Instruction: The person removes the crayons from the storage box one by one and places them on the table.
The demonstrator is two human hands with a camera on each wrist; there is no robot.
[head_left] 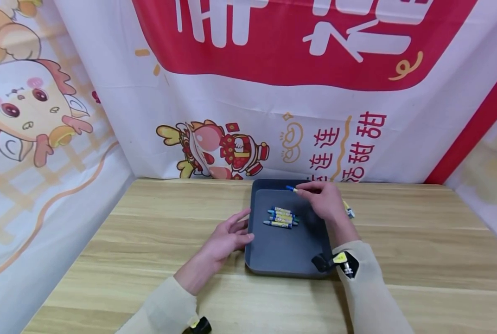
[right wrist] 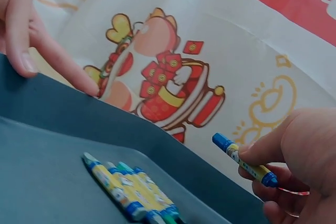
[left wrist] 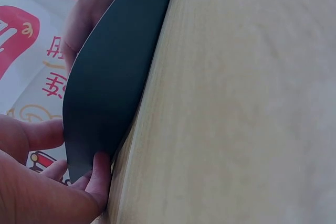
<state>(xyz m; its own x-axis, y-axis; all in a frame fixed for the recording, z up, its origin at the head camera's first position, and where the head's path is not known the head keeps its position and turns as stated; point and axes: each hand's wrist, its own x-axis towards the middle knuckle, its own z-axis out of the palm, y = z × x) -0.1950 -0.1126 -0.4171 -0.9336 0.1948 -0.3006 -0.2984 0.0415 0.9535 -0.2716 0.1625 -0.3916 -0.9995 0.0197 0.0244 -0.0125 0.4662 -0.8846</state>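
- White cloth backdrop with red panel and cartoon print (head_left: 248, 99) rises straight behind the far edge of a pale wood-grain counter (head_left: 140, 232).
- Dark grey rectangular tray with raised walls and rounded corners (head_left: 282, 250): far wall close to the backdrop. Wide strips of wood grain show left and right of it; more along its near edge.
- Slim crayons in yellow wrappers with blue bands (head_left: 281, 218): side by side in a small bundle on the tray floor, apart from the walls. Tray floor shows around them, most of it nearward.
- Left hand (head_left: 227, 236): fingers loosely spread, fingertips touching the tray's left wall and rim.
- Right hand (head_left: 325, 199): thumb and fingers closed in a pinch on a single yellow crayon with blue ends (right wrist: 244, 160), raised over the tray's far part, well apart from the bundle.
- Small yellow-and-white object (head_left: 350, 212): on the counter just right of the tray, partly hidden by the right hand; identity unclear.
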